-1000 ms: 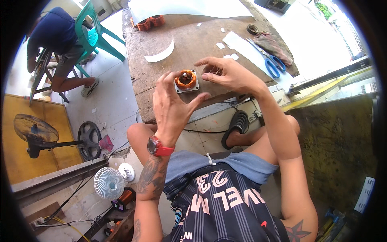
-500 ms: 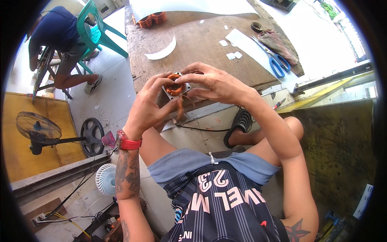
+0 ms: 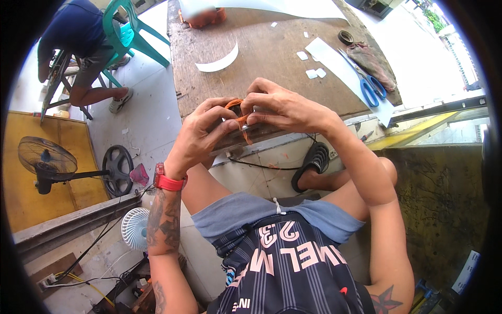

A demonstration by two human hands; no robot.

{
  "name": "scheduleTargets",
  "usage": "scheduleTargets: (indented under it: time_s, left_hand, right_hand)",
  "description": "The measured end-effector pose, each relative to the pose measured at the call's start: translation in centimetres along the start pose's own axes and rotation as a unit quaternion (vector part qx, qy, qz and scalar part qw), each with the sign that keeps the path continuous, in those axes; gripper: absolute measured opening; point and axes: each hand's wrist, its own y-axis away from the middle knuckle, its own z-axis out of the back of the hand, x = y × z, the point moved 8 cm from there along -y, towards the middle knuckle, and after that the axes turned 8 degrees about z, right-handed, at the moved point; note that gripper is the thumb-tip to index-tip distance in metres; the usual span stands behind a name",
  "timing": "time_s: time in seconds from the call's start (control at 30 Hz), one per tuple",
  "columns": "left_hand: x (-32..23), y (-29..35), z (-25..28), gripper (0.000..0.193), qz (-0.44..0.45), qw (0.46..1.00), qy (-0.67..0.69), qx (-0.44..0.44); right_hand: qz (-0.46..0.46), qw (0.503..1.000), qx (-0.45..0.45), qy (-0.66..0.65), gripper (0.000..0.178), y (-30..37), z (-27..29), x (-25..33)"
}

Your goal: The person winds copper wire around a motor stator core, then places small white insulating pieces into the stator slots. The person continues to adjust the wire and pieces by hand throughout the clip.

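Note:
A motor stator with orange copper windings (image 3: pixel 234 103) is held between my two hands at the table's near edge. My left hand (image 3: pixel 201 131) grips its left side, fingers curled behind and thumb in front. My right hand (image 3: pixel 285 109) closes on its right side, with fingers and thumb bent around the coil. Much of the stator is hidden by my fingers. A short tail of orange wires (image 3: pixel 247 137) hangs below it. On the wooden table (image 3: pixel 251 57) beyond lies a curved strip of white paper (image 3: pixel 219 62).
Blue-handled scissors (image 3: pixel 371 91), a black tape roll (image 3: pixel 345 37), a brownish cloth (image 3: pixel 368 63) and small white paper pieces (image 3: pixel 311 74) lie on the table's right. More orange coils (image 3: pixel 204 20) sit at the back. Left are a green chair (image 3: pixel 125 36), a seated person (image 3: pixel 73 31) and fans (image 3: pixel 135 229).
The stator has turned from facing up to nearly edge-on, so its square pale frame no longer shows. My fingers have closed in around it, and the view has shifted slightly.

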Motion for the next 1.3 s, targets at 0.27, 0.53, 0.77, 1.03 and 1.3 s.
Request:
scheduleTargets:
  time_s: [0.27, 0.53, 0.77, 1.03, 1.3]
  left_hand:
    - [-0.4, 0.7, -0.3, 0.022, -0.034, 0.999, 0.010, -0.010]
    - [-0.3, 0.7, -0.7, 0.022, -0.012, 0.998, 0.054, -0.019]
    - [-0.6, 1.4, -0.6, 0.040, -0.066, 0.997, -0.015, -0.030]
    - [-3.7, 0.1, -2.4, 0.047, -0.169, 0.952, -0.243, -0.080]
    - [0.0, -1.9, -1.0, 0.048, 0.021, 0.869, 0.485, -0.100]
  right_hand:
    - [-0.014, 0.999, 0.022, -0.036, 0.040, 0.4, -0.8, 0.2]
    - [-0.049, 0.998, 0.033, -0.021, 0.042, 0.2, -1.8, 0.3]
    - [-0.051, 0.996, -0.069, -0.011, 0.038, 1.2, -1.5, 0.9]
    - [0.093, 0.964, -0.208, 0.140, 0.053, 3.8, 0.8, 6.5]
    - [0.023, 0.965, -0.207, 0.157, 0.059, 4.2, 0.5, 4.6]
